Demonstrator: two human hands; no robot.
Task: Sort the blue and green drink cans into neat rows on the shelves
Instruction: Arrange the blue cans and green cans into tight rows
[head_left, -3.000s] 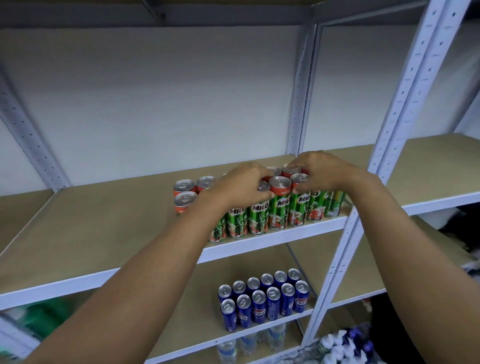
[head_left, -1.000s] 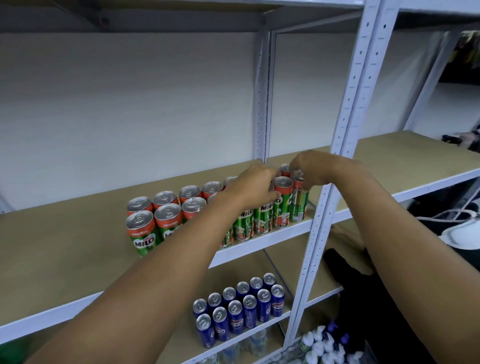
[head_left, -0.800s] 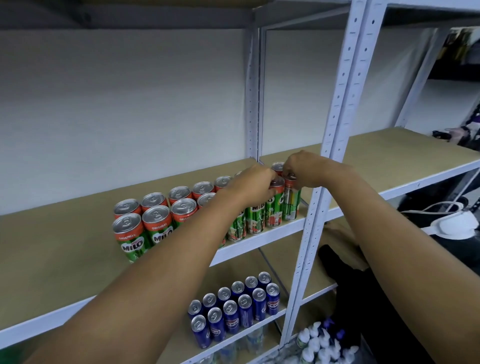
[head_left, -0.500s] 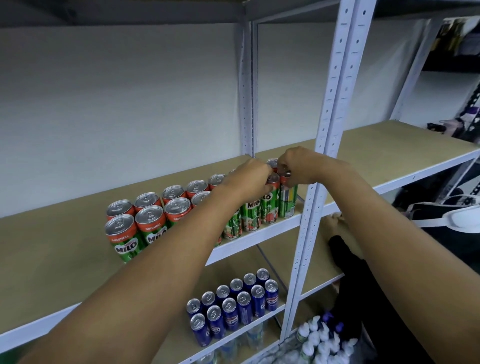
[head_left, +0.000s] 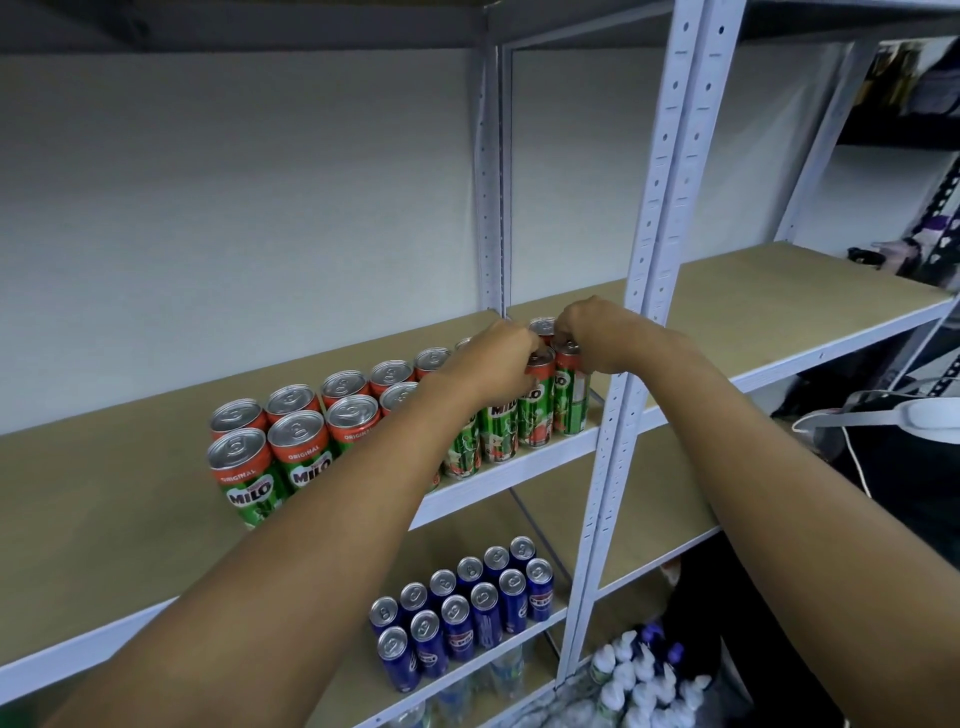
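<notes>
Several green Milo cans (head_left: 298, 452) stand in two rows along the front of the upper shelf (head_left: 104, 499). My left hand (head_left: 491, 366) grips the top of a green can (head_left: 535, 410) near the right end of the front row. My right hand (head_left: 597, 332) holds the top of the last green can (head_left: 570, 400) beside the white upright post (head_left: 623, 364). Both arms hide the cans in the middle of the rows. Blue cans (head_left: 460, 608) stand in two rows on the shelf below.
The neighbouring shelf bay (head_left: 779, 306) to the right is bare wood. White-capped bottles (head_left: 639, 686) sit on the floor at lower right. A white headset with a cable (head_left: 914, 413) lies on dark things at the right edge.
The view has swung right, so the can rows now sit further left in the picture. Both hands have stayed on the cans at the right end of the green rows.
</notes>
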